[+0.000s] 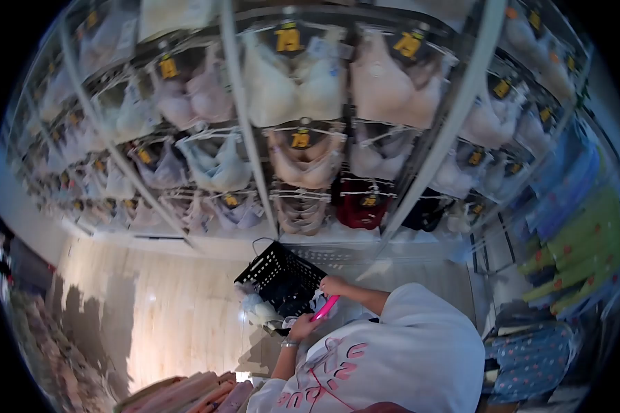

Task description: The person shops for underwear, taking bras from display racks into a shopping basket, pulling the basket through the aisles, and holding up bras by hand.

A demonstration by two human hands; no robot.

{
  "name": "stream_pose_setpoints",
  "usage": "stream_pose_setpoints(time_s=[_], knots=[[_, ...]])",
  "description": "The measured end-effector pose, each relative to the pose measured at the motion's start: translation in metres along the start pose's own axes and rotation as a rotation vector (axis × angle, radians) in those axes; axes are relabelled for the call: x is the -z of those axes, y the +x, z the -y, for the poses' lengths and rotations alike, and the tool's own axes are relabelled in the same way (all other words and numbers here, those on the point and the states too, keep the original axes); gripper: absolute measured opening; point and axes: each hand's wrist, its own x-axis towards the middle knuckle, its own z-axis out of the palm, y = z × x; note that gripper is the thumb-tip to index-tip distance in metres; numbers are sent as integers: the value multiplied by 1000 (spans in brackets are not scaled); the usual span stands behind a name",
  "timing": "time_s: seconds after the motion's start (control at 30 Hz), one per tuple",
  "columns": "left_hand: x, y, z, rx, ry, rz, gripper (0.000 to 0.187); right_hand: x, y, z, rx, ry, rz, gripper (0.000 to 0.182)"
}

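L hand [302,327] has its fingers shut on the low end of a pink thing [326,309], by the black basket [308,266]. R hand [333,284] is up by the top end w/ white cloth [317,301] (too small, can't tell its grip). Looks like a holding bit rn.

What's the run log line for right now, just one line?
left hand: gripping pink strip | right hand: at strip's other end | black basket: beside hands, dark things inside
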Motion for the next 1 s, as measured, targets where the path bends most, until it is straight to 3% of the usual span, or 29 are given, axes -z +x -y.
stream_pose_setpoints(time_s=[0.1,0.27,0.3,0.43,0.5,0.63,0.77,0.8,0.9,1.0], knots=[[3,-24,-30,62,71,60,57,-7,-20,-4,58,78,49,24],[-20,-31,-9,133,299,-3,56,-12,-56,-1,157,294,229,23],[-23,-32,-4,133,322,-16,56,-16,-66,0,211,274,185,21],[-28,-37,16,193,315,23,49,0,-117,12,377,15,282,60],[-30,-47,3,208,300,21,47,-7,-132,7,368,115,343,63],[-42,-60,10,191,273,-34,47,-14,-141,0,543,-87,300,67],[-53,-55,56,127,215,-143,38,-18,-136,-4,634,-162,284,52],[-55,-56,50,125,183,-140,45,-17,-135,-6,657,-146,271,44],[-76,-60,10,262,176,-202,43,8,-147,-9,632,-188,342,41],[-97,-44,10,255,119,-227,39,2,-126,-36,631,-227,342,37]])
